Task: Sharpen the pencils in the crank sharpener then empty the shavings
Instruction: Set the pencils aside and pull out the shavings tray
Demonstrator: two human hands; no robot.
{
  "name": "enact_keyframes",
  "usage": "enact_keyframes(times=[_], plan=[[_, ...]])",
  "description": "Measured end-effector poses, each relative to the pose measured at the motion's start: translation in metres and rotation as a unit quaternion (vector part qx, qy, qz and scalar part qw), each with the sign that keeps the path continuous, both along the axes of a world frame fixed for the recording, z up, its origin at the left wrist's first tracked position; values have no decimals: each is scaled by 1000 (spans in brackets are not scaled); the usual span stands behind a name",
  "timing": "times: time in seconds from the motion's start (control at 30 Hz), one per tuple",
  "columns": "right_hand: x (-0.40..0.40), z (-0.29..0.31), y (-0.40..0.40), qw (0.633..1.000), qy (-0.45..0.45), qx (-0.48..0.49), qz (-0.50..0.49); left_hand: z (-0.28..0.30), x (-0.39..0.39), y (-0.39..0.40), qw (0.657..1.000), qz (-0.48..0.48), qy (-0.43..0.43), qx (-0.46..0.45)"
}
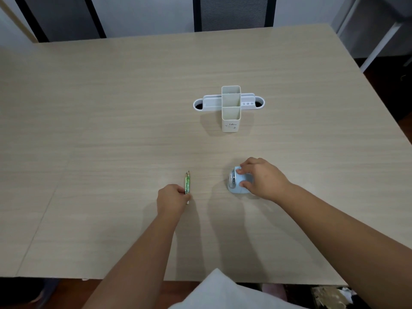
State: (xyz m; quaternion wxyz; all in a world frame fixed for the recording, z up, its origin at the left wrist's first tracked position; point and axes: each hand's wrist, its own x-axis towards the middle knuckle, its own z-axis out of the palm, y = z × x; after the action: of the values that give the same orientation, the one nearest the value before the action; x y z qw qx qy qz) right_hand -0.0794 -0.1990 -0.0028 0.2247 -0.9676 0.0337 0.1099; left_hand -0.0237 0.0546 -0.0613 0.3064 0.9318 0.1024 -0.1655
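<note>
left hand (171, 198) pinching pencils (187, 182), right hand (260, 178) gripping sharpener (237, 182), organizer (230, 105) well apart

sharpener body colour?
Pale blue, with a clear front part; the right hand rests on the sharpener. Shows in the head view.

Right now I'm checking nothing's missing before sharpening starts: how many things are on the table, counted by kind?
Pencils, green, held together in the left hand: 2
Sharpener, light blue, under the right hand: 1
Desk organiser, white: 1
Total: 4
</note>
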Motion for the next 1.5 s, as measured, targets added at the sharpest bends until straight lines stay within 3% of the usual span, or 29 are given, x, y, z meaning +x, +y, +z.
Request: enact_keyframes(times=[0.3, 0.4, 0.47, 0.57, 0.67, 0.73, 0.83, 1.03, 1.23, 1.5], plan=[[-1, 2, -3, 998, -37, 40, -20, 11, -3, 4, 999, 12, -28, -26], [-9, 9, -8, 986, -106, 86, -93, 20, -6, -4, 996, -5, -62, -66], [-20, 10, -9, 975, -121, 121, -140, 26, -10, -21, 988, -67, -100, -100], [-46, -8, -8, 977, -14, 139, -164, 33, -20, -61, 949, -206, -204, -124], [-65, -33, -7, 961, 102, 170, -192, 37, -26, -106, 908, -333, -250, -54], [-68, -45, -7, 945, 116, 212, -222, 38, -26, -129, 904, -373, -210, 6], [-60, -50, -7, 925, 102, 272, -243, 34, -26, -144, 907, -394, -149, 20], [-33, -54, -23, 951, 92, 224, -194, 35, -20, -138, 912, -386, -137, -6], [-18, -57, -42, 916, 90, 356, -163, 39, -20, -138, 917, -377, -125, -26], [-13, -67, -46, 898, 85, 400, -159, 39, -20, -135, 920, -371, -121, -33]])
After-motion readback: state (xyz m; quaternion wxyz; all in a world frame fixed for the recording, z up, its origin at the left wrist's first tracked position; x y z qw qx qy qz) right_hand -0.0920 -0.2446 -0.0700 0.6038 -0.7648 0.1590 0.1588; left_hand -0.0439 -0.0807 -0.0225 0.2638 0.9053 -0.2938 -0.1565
